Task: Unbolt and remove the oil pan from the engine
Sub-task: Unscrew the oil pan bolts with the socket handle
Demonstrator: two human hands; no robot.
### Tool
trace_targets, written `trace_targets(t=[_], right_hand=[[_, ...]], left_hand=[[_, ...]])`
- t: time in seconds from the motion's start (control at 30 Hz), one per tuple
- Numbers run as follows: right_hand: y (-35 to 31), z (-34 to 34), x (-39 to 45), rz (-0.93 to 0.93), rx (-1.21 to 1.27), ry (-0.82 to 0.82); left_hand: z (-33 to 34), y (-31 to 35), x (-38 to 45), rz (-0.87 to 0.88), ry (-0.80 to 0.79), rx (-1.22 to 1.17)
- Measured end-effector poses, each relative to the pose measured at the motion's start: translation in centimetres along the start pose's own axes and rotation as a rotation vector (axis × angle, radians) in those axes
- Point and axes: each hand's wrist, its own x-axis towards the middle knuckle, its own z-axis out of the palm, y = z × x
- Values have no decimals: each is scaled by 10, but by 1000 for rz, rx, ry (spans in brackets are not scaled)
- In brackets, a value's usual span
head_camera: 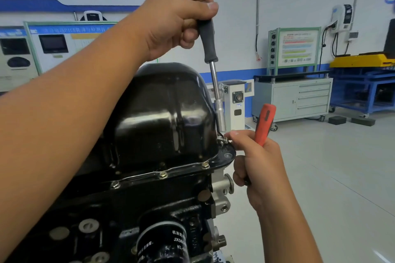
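Note:
A glossy black oil pan [162, 117] sits on top of the upturned black engine [132, 205]. Bolts [162, 175] line its near flange. My left hand [177, 17] grips the grey handle of a socket driver [214, 74], held nearly upright over the pan's right corner, its socket just above a loose bolt [222, 140]. My right hand [254, 162] holds a red-handled tool [264, 124] in its curled fingers while its thumb and forefinger touch the loose bolt at that corner.
A black oil filter [162, 245] with white lettering sticks out of the engine's front. Behind stand a grey drawer cabinet [299, 100] with a display board, a blue bench [363, 89] with yellow equipment, and training panels [55, 47] along the left wall.

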Motion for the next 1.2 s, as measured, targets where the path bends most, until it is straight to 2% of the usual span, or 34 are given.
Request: trace_targets(t=[0.13,0.43,0.67,0.9,1.2], right_hand=[[-1,0,-5,-6,48,30],[2,4,-10,-43,6,59],[3,2,-11,-65,-7,55],[2,1,-13,-75,0,53],[-2,3,-17,-47,45,67]], left_hand=[[1,5,-5,13,-121,-52],[2,5,-9,-23,-353,11],[2,4,-10,-12,-351,25],[2,4,-10,10,-250,-7],[4,7,-13,-27,-314,-17]])
